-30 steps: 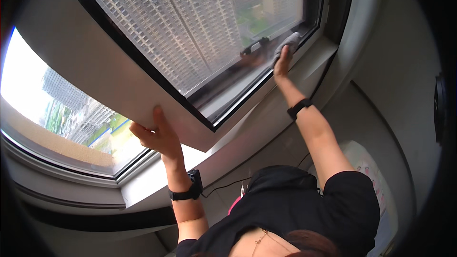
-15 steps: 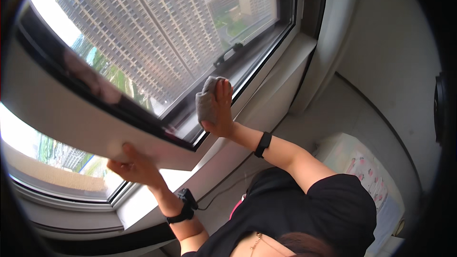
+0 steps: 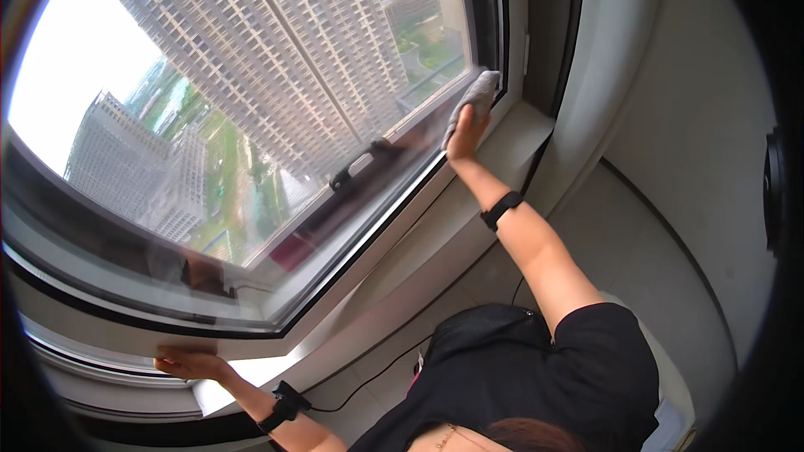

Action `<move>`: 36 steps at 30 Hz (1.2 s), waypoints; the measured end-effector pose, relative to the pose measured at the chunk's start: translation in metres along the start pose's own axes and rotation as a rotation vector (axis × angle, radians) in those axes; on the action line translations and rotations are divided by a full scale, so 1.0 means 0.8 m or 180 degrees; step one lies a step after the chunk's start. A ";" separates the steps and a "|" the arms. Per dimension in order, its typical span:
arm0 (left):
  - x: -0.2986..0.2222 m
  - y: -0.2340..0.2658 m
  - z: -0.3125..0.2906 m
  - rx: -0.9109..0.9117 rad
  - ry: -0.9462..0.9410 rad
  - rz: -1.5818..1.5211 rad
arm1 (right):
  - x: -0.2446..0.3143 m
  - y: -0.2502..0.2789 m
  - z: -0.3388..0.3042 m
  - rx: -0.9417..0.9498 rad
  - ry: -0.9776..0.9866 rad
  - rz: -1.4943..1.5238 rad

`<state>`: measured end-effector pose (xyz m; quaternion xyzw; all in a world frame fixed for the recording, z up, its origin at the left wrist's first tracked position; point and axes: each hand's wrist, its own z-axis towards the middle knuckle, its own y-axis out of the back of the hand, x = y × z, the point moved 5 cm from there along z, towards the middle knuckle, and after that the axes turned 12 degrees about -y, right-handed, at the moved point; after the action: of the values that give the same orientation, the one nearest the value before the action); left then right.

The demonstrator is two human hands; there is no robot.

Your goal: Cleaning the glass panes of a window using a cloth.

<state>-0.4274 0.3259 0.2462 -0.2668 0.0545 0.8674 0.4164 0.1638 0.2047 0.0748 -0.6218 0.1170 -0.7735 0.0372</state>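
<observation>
Rising beyond the glass, a many-windowed tower (image 3: 268, 59) forms the largest feature visible from inside the room. The dark-lined window sash (image 3: 117, 332) slants across the foreground, with a pale ledge (image 3: 521, 128) beside its right corner. The left hand (image 3: 191, 363) touches the sash's lower edge near the bottom corner, fingers bent; whether they clasp it cannot be told. The right hand (image 3: 466, 136) grips a folded grey cloth (image 3: 480, 92) at the sash's lower right edge, near the right corner. A black band (image 3: 502, 209) encircles the right wrist.
</observation>
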 end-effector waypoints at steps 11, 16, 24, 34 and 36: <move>0.000 -0.005 0.002 -0.0010 -0.0048 0.0383 | 0.003 -0.005 0.074 0.0057 -0.0232 0.1013; -0.010 -0.010 -0.002 -0.0035 -0.0012 0.0298 | 0.145 -0.029 -0.095 0.0750 0.1462 0.1015; -0.002 0.003 0.005 -0.0013 -0.0094 0.0513 | 0.103 -0.007 -0.105 0.0993 0.1981 0.0470; -0.002 0.000 -0.006 0.0019 0.0143 0.0146 | 0.195 -0.025 0.129 -0.0367 0.0683 0.0358; -0.002 -0.004 -0.005 0.0023 0.0242 0.0399 | 0.261 -0.049 0.102 -0.0237 0.1439 0.0864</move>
<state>-0.4228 0.3258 0.2439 -0.2941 0.0900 0.8808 0.3599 0.1995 0.1891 0.2986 -0.4127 0.2331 -0.8759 0.0905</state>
